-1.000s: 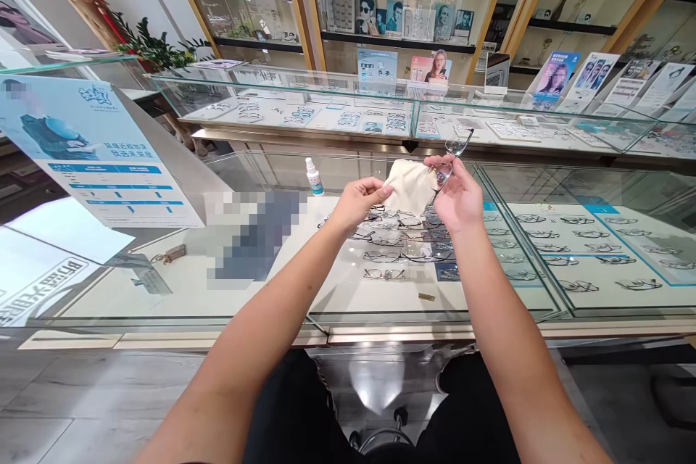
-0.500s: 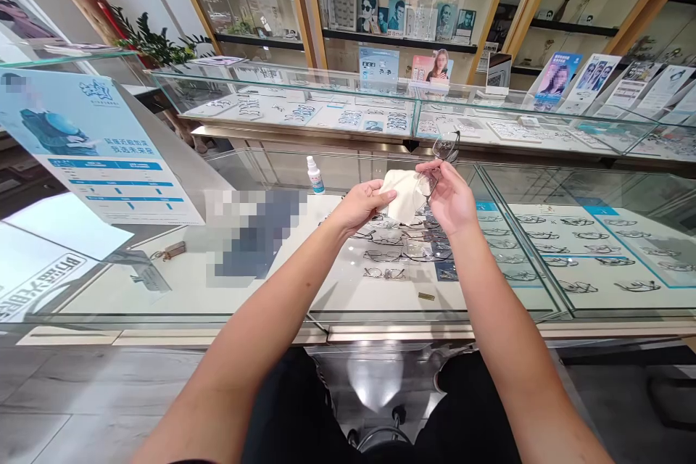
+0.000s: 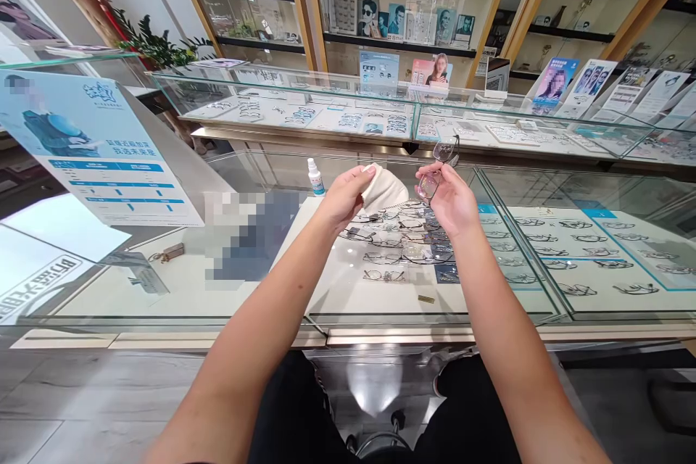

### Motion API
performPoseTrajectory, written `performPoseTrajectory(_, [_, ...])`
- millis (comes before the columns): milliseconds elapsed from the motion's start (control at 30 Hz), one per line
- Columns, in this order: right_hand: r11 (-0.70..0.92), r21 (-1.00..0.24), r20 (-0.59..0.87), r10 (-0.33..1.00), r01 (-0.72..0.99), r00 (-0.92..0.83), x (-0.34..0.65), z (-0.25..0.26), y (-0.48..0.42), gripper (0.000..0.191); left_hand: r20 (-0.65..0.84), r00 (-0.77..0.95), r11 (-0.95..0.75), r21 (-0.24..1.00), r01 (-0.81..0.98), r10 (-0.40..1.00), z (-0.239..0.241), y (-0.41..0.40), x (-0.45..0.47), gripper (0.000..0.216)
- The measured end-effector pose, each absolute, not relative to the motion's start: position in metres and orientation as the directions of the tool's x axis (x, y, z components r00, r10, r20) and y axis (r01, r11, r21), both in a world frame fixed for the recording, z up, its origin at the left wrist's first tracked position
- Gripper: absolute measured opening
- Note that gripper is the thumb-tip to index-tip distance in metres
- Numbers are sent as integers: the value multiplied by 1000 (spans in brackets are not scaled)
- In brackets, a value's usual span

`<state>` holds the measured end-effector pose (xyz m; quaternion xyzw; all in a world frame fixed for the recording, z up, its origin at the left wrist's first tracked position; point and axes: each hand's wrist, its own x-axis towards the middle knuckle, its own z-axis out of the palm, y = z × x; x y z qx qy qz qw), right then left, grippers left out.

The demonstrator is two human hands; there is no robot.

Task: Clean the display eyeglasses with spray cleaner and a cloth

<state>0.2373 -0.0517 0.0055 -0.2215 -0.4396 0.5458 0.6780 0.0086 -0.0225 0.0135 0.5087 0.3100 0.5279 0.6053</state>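
A cream cleaning cloth (image 3: 385,191) is pinched at its upper left corner by my left hand (image 3: 346,196), and it spreads out toward the right. My right hand (image 3: 452,201) grips a pair of eyeglasses (image 3: 445,151) with fingers closed round the frame. One lens stands above the fingertips and the other lies before the palm. A gap separates the cloth from the glasses. Both hands are over the glass display counter (image 3: 337,290), above rows of spectacle frames (image 3: 383,275). Left of my left hand stands a white spray bottle (image 3: 315,177) with a blue label.
A large blue and white sign (image 3: 103,152) stands on the counter at left, near a brown key fob (image 3: 174,251). Another glass showcase (image 3: 304,116) runs behind, with upright leaflets (image 3: 587,87) on its right. A black stool (image 3: 674,391) is at lower right.
The cloth has come away from the glasses with my left hand, moving left and slightly up, and it hangs differently. My right hand stays nearly in place, still holding the glasses.
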Motion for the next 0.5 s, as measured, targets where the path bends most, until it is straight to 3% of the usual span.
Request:
performPoseTrajectory(100, [248,-753,382,919,-609,-98,228,10,-63,22,222,213,-176,961,-214,952,15,-26,8,66])
performPoseTrajectory(233, [182,-765,389,895,-618,-217,212,11,-72,28,253,316,-226,967,-119,914,16,-31,11,68])
performPoseTrajectory(500, [238,-812,370,917,-533,-153,212,6,-67,24,304,250,-271,950,-157,919,9,-20,6,65])
